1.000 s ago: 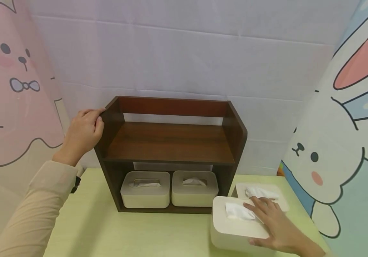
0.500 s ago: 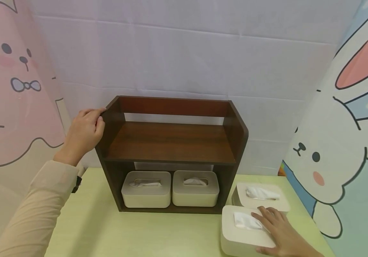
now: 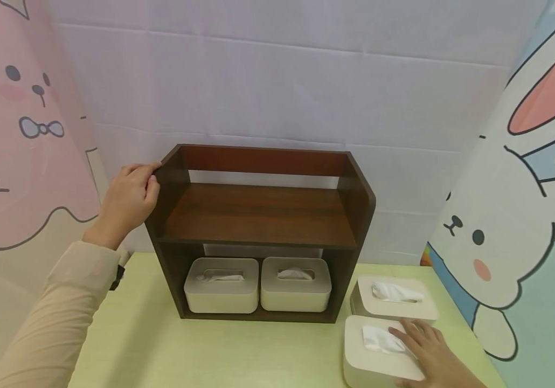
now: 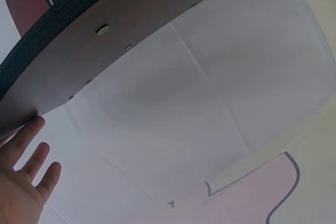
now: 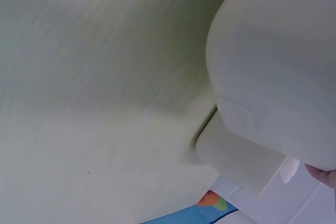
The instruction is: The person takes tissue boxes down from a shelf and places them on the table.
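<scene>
My left hand [image 3: 129,199] rests on the top left edge of a dark brown wooden shelf [image 3: 258,215]. In the left wrist view its fingers [image 4: 23,142] are fairly straight, one fingertip touching the side panel. At the lower right my right hand [image 3: 432,353] holds a cream tissue box [image 3: 362,353], fingers over the lid, thumb low at the front side. White tissue [image 3: 381,339] sticks out of the lid. The right wrist view shows this box's smooth wall [image 5: 278,66] up close, with a fingertip [image 5: 321,174] past its edge.
Another tissue box [image 3: 374,307] stands just behind the held one, right of the shelf. Two more boxes, left [image 3: 221,299] and right [image 3: 297,296], sit side by side in the lower compartment. The pale green table [image 3: 219,355] meets white and cartoon-printed cloth walls.
My right hand has moved right and toward me with the tissue box, away from the shelf's front right corner, uncovering more of the box behind. My left hand stays on the shelf.
</scene>
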A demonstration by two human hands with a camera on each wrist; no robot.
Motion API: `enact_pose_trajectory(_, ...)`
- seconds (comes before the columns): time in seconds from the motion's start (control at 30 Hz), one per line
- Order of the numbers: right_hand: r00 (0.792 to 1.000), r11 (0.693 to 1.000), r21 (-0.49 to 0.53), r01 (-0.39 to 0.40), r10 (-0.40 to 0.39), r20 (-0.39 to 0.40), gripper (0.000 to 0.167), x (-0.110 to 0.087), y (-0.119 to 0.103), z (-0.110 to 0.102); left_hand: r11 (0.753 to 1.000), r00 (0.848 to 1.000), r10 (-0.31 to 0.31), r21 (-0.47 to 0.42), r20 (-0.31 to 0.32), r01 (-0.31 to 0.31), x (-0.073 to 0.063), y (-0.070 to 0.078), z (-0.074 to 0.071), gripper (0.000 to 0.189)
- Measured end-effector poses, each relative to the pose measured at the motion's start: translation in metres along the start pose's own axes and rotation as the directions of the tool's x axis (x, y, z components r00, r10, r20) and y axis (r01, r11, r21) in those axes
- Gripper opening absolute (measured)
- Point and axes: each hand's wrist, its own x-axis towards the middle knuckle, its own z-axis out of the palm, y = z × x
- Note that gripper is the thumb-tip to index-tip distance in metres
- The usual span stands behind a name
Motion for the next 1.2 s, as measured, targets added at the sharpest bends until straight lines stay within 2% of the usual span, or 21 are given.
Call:
enact_pose_trajectory(0.3,0.999,0.999,-0.035,0.02,-0.021,-0.033,0.088,-0.01,0.011,0.007,1.0,1.0,-0.003,0.001,0.001,0.003,0.0,-0.001,0.001,0.04)
enact_pose_trajectory(0.47,1.0,0.999,-0.044,0.018,-0.019,-0.022,0.087,-0.014,0.017,0.006,1.0,1.0,-0.005,0.003,0.008,0.005,0.001,0.0,0.001,0.04)
enact_pose_trajectory(0.6,1.0,1.0,-0.02,0.006,-0.006,0.014,0.089,-0.016,0.018,0.002,1.0,1.0,-0.007,-0.001,0.009,0.007,0.0,0.0,0.0,0.04)
enact_pose_trajectory(0.7,0.996,0.999,0.007,-0.044,0.044,0.081,0.09,-0.018,0.018,-0.001,1.0,1.0,-0.01,-0.003,0.014,0.01,0.0,0.0,0.0,0.04)
enact_pose_trajectory(0.8,0.98,0.993,0.03,-0.116,0.109,0.168,0.094,-0.02,0.02,-0.002,1.0,1.0,-0.009,0.0,0.016,0.009,0.0,-0.001,0.0,0.04)
enact_pose_trajectory(0.97,0.922,0.973,0.011,-0.231,0.215,0.323,0.105,-0.018,0.022,-0.005,1.0,1.0,-0.008,0.003,0.017,0.008,0.0,-0.002,0.001,0.04)
enact_pose_trajectory(1.03,0.912,0.971,0.007,-0.239,0.222,0.344,0.105,-0.016,0.022,-0.007,1.0,1.0,-0.009,0.003,0.018,0.009,0.0,-0.002,0.001,0.04)
enact_pose_trajectory(1.2,0.912,0.973,0.002,-0.23,0.215,0.351,0.101,-0.014,0.024,-0.012,1.0,1.0,-0.011,0.003,0.02,0.011,0.0,-0.001,0.0,0.04)
